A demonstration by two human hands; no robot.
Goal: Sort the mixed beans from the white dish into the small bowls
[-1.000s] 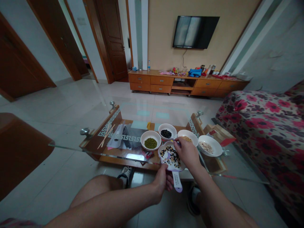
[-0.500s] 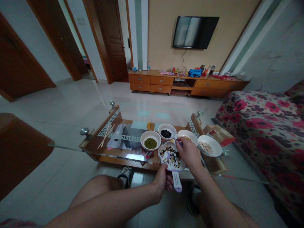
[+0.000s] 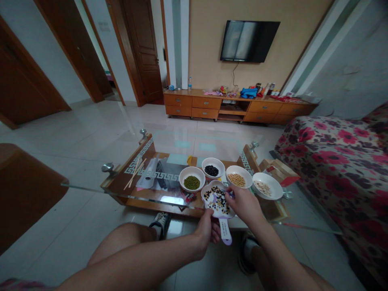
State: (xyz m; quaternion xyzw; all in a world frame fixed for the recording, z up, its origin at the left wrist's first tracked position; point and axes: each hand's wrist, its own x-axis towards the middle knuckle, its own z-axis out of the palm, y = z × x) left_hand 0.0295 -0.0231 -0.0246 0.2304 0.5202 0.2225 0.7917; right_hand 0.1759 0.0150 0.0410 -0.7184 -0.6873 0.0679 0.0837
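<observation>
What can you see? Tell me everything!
Glass table: 1, clear and brown, middle
Bowls: 4, white, on it
Dish: 1, white-purple, near edge
Beans: many, green, black, yellowish, in bowls and dish
Pale bits: many, whitish, rightmost bowl
Thin tool: 1, purplish, at dish
Wooden sticks: several, tan, table left
Paper bag: 1, brown, right
TV: 1, black, wall
Cabinet: 1, brown, below TV
Clutter: lots, many colours, cabinet top
Sofa: 1, flowery pink, right
Doors: several, brown, left
Shoes: 2, dark, floor
Left hand: 1, bare, gripping dish
Right hand: 1, bare, gripping tool
</observation>
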